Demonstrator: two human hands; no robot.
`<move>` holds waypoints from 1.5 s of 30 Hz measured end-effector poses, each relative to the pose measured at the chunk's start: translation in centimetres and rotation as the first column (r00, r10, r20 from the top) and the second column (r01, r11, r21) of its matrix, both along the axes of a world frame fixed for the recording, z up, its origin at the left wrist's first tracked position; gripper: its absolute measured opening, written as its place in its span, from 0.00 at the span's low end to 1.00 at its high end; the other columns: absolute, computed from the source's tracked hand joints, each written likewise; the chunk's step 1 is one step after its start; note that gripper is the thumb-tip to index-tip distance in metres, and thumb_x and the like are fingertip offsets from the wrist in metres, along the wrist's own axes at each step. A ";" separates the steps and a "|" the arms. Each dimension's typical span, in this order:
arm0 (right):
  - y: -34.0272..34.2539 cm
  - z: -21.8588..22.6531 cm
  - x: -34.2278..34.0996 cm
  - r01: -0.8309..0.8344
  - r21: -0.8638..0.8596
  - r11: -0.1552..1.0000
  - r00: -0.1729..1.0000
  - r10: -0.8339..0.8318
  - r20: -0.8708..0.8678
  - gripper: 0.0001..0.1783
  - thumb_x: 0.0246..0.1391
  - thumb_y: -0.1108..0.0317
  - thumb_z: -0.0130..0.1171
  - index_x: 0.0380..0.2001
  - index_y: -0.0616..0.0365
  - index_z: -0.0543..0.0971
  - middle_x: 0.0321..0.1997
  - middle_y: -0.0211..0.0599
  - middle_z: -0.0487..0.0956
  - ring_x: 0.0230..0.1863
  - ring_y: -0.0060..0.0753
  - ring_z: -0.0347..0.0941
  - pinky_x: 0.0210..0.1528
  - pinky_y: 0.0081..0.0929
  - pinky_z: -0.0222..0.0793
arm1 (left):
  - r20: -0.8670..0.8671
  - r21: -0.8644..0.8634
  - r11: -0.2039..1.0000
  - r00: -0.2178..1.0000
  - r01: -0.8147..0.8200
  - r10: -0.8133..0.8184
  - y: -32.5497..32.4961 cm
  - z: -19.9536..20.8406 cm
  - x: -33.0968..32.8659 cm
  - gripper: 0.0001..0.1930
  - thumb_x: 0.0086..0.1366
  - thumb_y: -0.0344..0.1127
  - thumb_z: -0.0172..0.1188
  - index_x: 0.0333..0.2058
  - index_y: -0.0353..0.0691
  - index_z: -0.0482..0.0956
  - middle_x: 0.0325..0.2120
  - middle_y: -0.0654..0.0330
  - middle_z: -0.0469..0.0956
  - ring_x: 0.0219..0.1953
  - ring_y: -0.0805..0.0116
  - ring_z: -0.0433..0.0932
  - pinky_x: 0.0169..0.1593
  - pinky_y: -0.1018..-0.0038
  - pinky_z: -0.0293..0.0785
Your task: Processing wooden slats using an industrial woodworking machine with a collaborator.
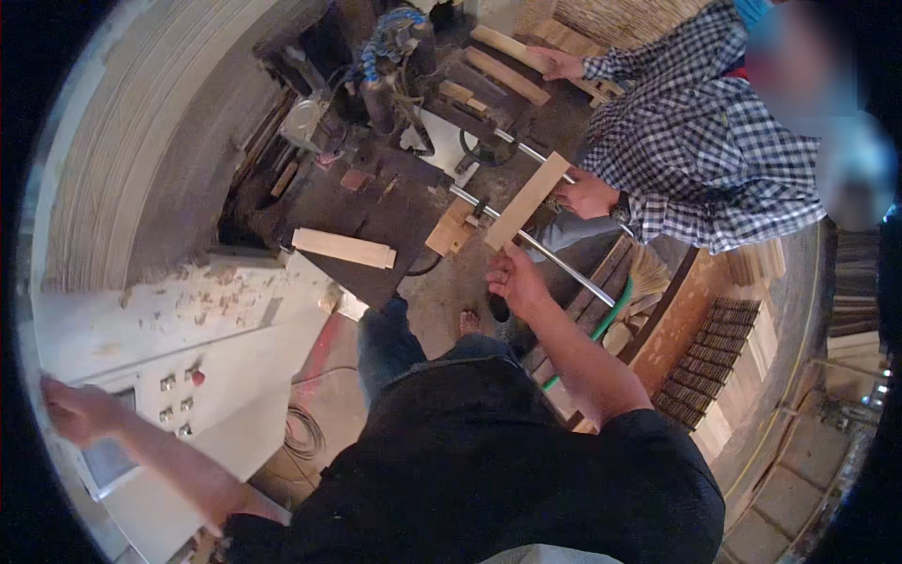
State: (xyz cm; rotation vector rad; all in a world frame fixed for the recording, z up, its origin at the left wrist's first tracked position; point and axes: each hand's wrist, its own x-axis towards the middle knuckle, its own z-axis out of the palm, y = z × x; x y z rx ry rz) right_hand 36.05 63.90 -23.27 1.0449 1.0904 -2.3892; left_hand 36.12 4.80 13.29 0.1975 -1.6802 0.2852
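Note:
My left hand (80, 414) reaches to the white control cabinet (216, 385), beside its screen (111, 451). Its fingers are dim near the picture's rim. In front of me, my right hand (519, 284) has its fingertips at the near end of a flat, pale wooden board (528, 202), fingers curled. A co-worker's hand (590, 195) is at the board's far end. The board lies across two metal rails (564, 268). A wooden block (451, 228) is beside the near rail. To the left, another wooden piece (344, 248) rests on a dark machine table (376, 282).
The co-worker in a checked shirt (723, 150) stands at the right, the other hand (556, 63) on a wood strip (512, 47). Machinery with blue hoses (395, 38) stands at the back. A broom (648, 282) and stacked dark-edged strips (709, 362) are at the right. Coiled cable (305, 430) lies below the cabinet.

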 end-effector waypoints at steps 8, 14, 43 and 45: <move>-3.9 -0.4 -0.7 -0.107 0.385 0.917 0.932 0.227 -0.282 0.10 0.65 0.64 0.55 0.41 0.59 0.76 0.31 0.28 0.76 0.26 0.19 0.70 0.29 0.22 0.68 | -0.051 0.988 -0.098 0.341 -0.121 -0.939 29.1 -27.2 -2.7 0.11 0.67 0.33 0.59 0.47 0.37 0.77 0.43 0.59 0.79 0.46 0.68 0.77 0.53 0.72 0.72; -9.1 5.3 -1.1 -0.315 0.827 0.466 0.508 0.819 -0.268 0.15 0.61 0.63 0.59 0.44 0.62 0.76 0.30 0.32 0.77 0.31 0.23 0.73 0.34 0.27 0.71 | -0.001 0.963 -0.044 0.157 -0.266 -0.988 34.3 -29.9 -0.8 0.12 0.68 0.34 0.56 0.47 0.33 0.75 0.36 0.54 0.81 0.39 0.67 0.80 0.44 0.69 0.77; 2.1 3.3 3.8 -0.188 0.982 -0.032 0.476 0.872 0.120 0.29 0.44 0.67 0.62 0.52 0.61 0.71 0.42 0.55 0.75 0.45 0.61 0.74 0.49 0.47 0.72 | 0.079 0.882 -0.166 0.485 -0.441 -0.871 32.2 -37.1 -20.8 0.28 0.55 0.27 0.61 0.57 0.45 0.71 0.33 0.44 0.83 0.31 0.50 0.85 0.34 0.62 0.83; 5.7 2.1 5.8 -0.163 0.984 0.073 0.657 0.752 0.053 0.28 0.44 0.66 0.63 0.52 0.59 0.72 0.46 0.55 0.76 0.46 0.61 0.73 0.49 0.50 0.70 | 0.206 0.924 0.026 0.437 -0.382 -0.876 32.5 -39.0 -21.5 0.28 0.54 0.32 0.64 0.55 0.42 0.71 0.37 0.42 0.82 0.37 0.45 0.84 0.41 0.59 0.82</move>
